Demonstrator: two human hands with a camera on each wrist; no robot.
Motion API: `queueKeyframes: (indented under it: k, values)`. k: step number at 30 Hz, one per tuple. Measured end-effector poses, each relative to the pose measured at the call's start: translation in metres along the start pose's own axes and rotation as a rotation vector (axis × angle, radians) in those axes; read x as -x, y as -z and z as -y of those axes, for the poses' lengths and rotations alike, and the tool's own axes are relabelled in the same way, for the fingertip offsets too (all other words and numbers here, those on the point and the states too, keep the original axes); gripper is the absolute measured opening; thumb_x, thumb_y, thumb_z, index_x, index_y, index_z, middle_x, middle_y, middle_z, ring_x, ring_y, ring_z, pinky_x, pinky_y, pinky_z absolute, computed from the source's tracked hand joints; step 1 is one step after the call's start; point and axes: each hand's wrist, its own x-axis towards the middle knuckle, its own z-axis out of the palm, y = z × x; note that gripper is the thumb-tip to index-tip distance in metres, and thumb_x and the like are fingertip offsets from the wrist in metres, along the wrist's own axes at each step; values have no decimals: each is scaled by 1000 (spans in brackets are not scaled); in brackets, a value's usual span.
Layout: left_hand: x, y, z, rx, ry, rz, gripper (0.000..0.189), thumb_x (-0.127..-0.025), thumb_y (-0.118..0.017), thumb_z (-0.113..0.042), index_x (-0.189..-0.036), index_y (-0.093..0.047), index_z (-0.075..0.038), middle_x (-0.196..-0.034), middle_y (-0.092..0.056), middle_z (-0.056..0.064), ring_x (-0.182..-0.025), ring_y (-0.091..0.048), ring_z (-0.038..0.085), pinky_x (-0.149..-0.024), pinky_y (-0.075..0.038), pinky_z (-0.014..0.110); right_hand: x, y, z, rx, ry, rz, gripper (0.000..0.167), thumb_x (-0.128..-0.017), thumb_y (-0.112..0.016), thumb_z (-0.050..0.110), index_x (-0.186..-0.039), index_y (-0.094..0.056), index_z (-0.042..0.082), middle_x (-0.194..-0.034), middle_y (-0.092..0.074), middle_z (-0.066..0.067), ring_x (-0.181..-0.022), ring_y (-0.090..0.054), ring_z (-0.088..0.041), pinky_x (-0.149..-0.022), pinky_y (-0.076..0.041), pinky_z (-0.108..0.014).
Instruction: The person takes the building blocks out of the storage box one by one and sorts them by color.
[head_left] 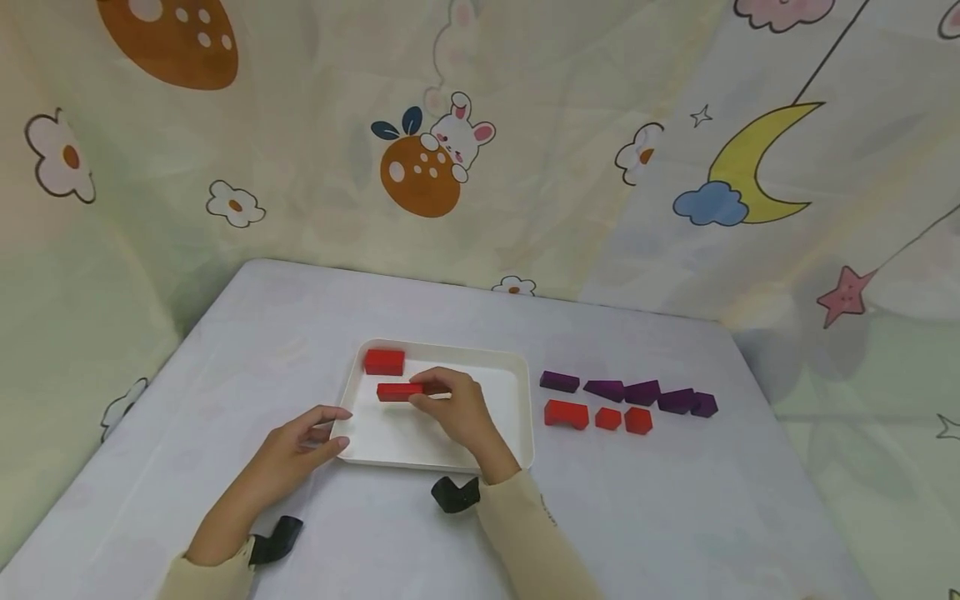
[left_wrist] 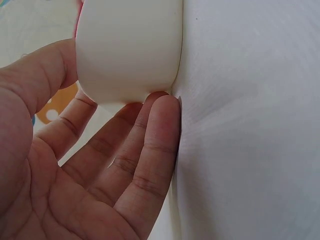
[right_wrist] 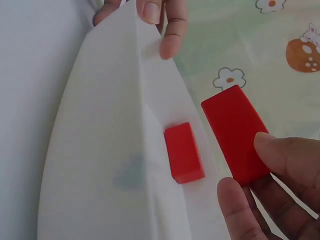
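My right hand [head_left: 459,406] pinches a red rectangular block [head_left: 393,392] between thumb and fingers, over the left half of a white tray [head_left: 495,429]. Another red block [head_left: 384,362] sits inside the tray at its back left corner. In the right wrist view, the held block [right_wrist: 235,132] is tilted above the tray, near the red block lying there [right_wrist: 184,152]. At the tray's front left corner, my left hand [head_left: 292,450] holds the edge. The left wrist view shows thumb and fingers on either side of the white tray corner [left_wrist: 130,47].
Right of the tray lies a row of several purple blocks [head_left: 559,382]. In front of them are a red arch block [head_left: 566,414] and two smaller red blocks [head_left: 638,421]. A white cloth covers the table [head_left: 675,517]; a printed curtain [head_left: 555,167] hangs behind it.
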Motion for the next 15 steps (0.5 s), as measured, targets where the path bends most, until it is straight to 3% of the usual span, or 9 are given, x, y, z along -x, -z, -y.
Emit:
queueKeyframes:
  k: [5, 15]
  values:
    - [-1, -2, -1, 2, -3, 8, 42, -100, -80, -28, -138, -68, -14, -144, -66, 25, -121, -70, 40, -95, -59, 58, 21, 41, -10, -31, 56, -43, 23, -96, -82, 5, -119, -79, 3, -114, -78, -12, -106, -73, -28, -92, -64, -36]
    - [1, 1, 0, -31, -22, 16, 45, -101, -79, -31, -141, -66, -14, -144, -65, 28, -122, -69, 43, -93, -59, 62, 67, 126, -47, 89, 6, -191, 25, -96, -80, 2, -121, -78, 2, -117, -78, -15, -107, -75, -31, -93, -62, -31]
